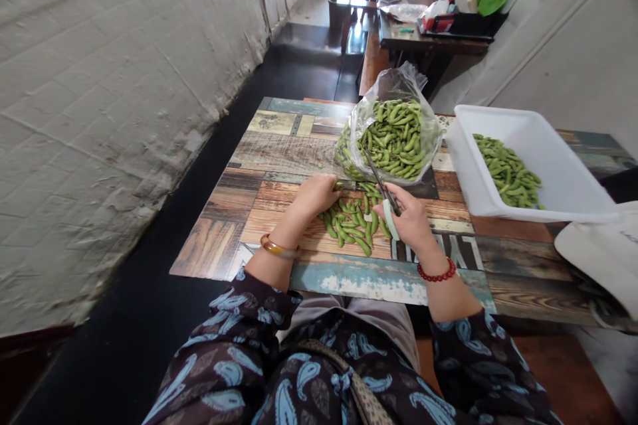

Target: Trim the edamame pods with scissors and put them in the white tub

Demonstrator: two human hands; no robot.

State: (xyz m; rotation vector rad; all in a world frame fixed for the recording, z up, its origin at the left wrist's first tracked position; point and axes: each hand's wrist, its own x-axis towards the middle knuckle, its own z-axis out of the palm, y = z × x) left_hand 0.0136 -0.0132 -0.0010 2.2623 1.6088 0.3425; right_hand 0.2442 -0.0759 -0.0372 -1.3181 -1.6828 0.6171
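Note:
Scissors [377, 176] with pale green handles are gripped in my right hand [411, 216], their blades pointing away from me towards the bag. My left hand [319, 195] is closed at the left edge of a loose pile of green soybean pods [356, 219]. Its fingertips face away, so what they pinch is hidden; a bit of green shows beside them. Just beyond both hands, a clear plastic bag [355, 126] lies with its mouth towards me, full of more pods [399, 136].
A white plastic tub [573, 179] holding some pods [508, 172] stands at the right of the wood-patterned table [284, 153]. A white cap [605, 249] lies near the right edge. Behind is another table [403, 36] bearing a black tray [466, 23]. A whitewashed wall [124, 80] runs along the left.

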